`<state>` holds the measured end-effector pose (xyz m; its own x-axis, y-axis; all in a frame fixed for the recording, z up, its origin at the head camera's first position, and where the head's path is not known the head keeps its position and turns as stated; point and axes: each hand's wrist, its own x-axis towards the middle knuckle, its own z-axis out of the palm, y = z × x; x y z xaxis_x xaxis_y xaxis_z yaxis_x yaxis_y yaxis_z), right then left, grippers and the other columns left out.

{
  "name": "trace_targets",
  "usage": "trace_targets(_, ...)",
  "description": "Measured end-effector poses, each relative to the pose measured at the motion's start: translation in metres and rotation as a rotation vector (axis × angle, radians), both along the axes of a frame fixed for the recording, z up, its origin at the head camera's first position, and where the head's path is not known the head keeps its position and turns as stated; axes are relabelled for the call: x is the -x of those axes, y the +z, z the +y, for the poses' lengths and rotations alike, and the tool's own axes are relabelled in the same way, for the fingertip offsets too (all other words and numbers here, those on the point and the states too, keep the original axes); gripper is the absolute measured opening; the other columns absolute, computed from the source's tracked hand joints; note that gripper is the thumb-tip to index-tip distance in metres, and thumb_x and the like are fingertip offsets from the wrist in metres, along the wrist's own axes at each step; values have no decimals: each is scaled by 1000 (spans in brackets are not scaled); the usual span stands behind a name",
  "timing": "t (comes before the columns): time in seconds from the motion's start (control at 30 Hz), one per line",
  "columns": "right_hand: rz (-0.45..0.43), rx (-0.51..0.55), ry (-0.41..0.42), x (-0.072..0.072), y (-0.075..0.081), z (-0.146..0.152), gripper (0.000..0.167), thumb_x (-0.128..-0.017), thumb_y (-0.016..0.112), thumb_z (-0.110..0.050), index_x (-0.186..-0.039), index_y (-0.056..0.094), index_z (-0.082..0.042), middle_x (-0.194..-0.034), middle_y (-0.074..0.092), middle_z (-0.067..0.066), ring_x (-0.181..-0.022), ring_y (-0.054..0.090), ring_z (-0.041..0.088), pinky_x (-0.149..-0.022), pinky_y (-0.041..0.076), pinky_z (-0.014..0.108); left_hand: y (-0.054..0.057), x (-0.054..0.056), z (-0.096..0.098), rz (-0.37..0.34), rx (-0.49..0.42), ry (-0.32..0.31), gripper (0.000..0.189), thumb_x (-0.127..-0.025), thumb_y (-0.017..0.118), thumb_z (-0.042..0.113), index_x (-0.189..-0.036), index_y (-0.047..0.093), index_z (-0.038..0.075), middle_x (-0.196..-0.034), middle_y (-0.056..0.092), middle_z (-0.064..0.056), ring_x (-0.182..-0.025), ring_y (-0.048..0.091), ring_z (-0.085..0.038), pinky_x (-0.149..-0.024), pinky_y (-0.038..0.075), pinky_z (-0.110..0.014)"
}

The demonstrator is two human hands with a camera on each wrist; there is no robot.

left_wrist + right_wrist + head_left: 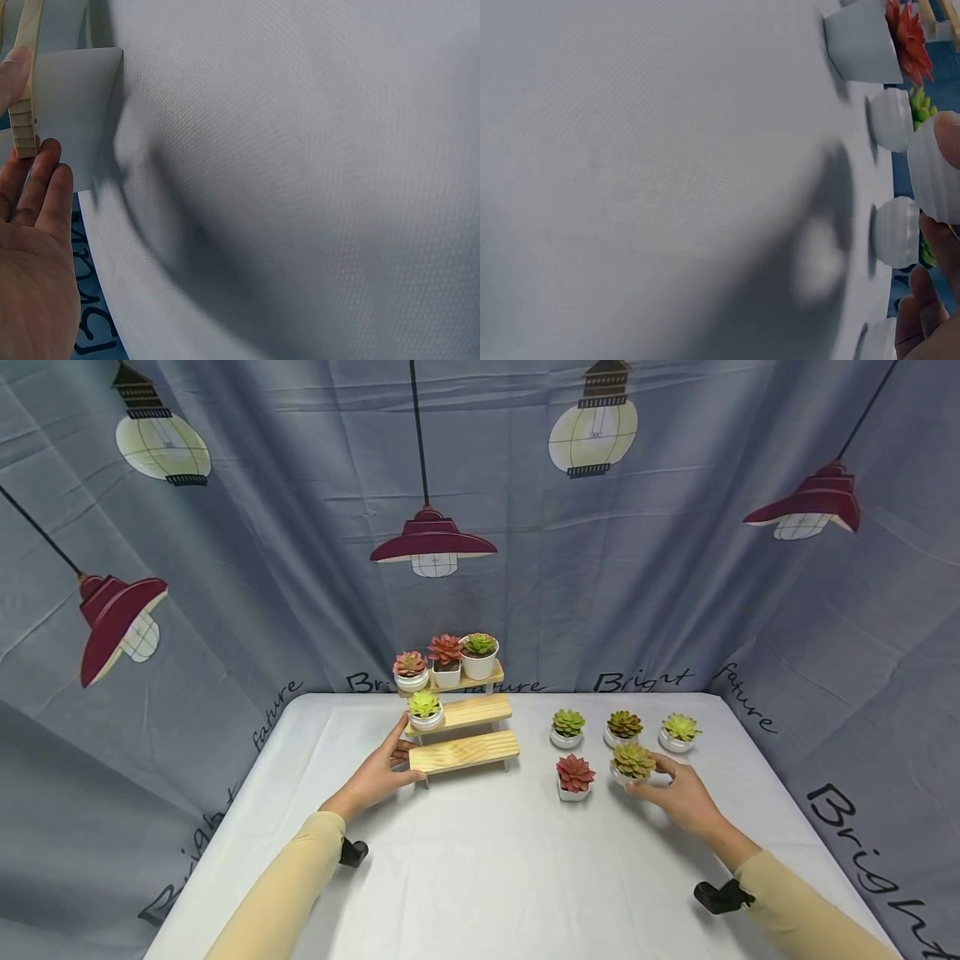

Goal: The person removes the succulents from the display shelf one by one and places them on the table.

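The person's right hand (678,793) is gripping a yellow-green succulent (633,762) by its round white pot, the thumb and fingers (946,259) pinching the pot from the side. That pot is hanging just above the white-covered counter (480,877), in front of a red-and-green succulent (624,724). The latter is standing between a green succulent (567,727) on the left and a pale yellow succulent (679,731) on the right, these 3 sitting in round white pots along a back row. A red succulent (575,775) in a square white pot is standing left of the held one.

The person's left hand (378,781) is holding the left end of a 3-tier wooden stand (468,752), the thumb lying against the lowest tier and the other fingers reaching toward the middle tier. There, at the left end, a lime succulent (425,708) is sitting in a round white pot. On the top tier 3 others are standing in a row: a pink succulent (410,669), a dark red succulent (446,660) and a bright green succulent (479,656).

Beige sleeves (300,868) are covering both forearms. Behind, a grey-blue curtain (495,602) is hanging, showing printed lamps and "Bright" lettering.
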<state>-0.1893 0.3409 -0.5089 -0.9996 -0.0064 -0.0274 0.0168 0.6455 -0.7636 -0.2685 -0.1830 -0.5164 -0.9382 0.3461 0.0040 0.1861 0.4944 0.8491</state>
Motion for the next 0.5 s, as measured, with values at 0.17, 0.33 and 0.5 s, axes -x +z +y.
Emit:
trace_targets(0.17,16,-2,1,-2,-5,3,93,-87,82,-42,-153,39,7,-146,42,40,-136,37,55,-109,31,74,0,-1,0,-2,-4,5,113,-88,84,21,-164,3,41,-141,52,-14,-127,54,-32,-116,41,-46)
trace_targets(0.33,15,-15,-6,-4,-10,7,92,-87,82,-42,-151,40,9,-143,45,40,-134,39,55,-109,33,73,1,-2,0,-6,-7,6,114,-88,85,23,-164,3,42,-141,52,-14,-129,54,-32,-117,40,-46)
trace_targets(0.5,-28,-52,-16,-5,-16,9,97,-87,81,-47,-151,37,12,-142,46,39,-133,41,55,-108,36,71,0,-1,-1,0,-5,2,114,-87,85,22,-164,3,42,-140,52,-13,-129,54,-32,-117,40,-45)
